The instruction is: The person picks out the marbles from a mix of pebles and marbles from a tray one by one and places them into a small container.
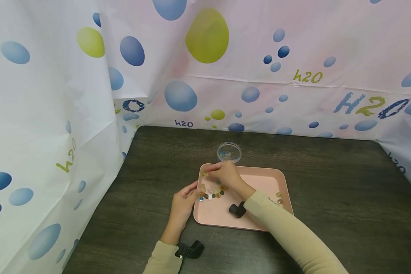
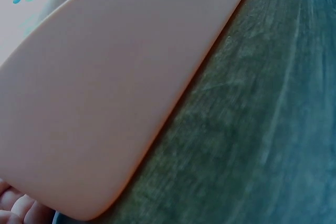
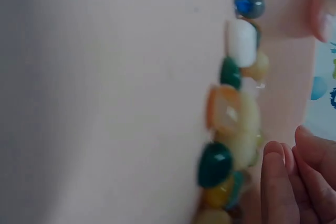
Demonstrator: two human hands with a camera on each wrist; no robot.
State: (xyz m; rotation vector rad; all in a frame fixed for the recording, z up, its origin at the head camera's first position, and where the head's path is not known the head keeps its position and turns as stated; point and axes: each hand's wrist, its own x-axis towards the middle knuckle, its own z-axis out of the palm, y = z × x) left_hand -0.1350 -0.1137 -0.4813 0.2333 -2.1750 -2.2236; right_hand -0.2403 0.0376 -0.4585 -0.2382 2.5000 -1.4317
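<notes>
My left hand [image 1: 182, 205] grips the left rim of a pink tray [image 1: 219, 219]; its curled fingers [image 2: 23, 208] show at the tray's edge in the left wrist view. Above the tray's far left corner is my right hand [image 1: 227, 175]. Its thumb and fingers [image 3: 275, 177] come together, and a small yellow-green marble [image 1: 204, 174] shows at their tips in the head view. Just below lies a curved cluster of polished stones, among them a white stone [image 3: 242, 44], an orange stone [image 3: 224, 109] and a dark green stone [image 3: 215, 164]. A blue marble [image 1: 201, 199] sits at its near end.
Behind the tray stands a clear round dish [image 1: 229, 152] with a few small bluish pieces inside. Two marbles [image 1: 279, 198] lie at the tray's right side. The dark wood table [image 1: 150, 163] meets a bubble-printed sheet [image 1: 253, 76] at the back and left.
</notes>
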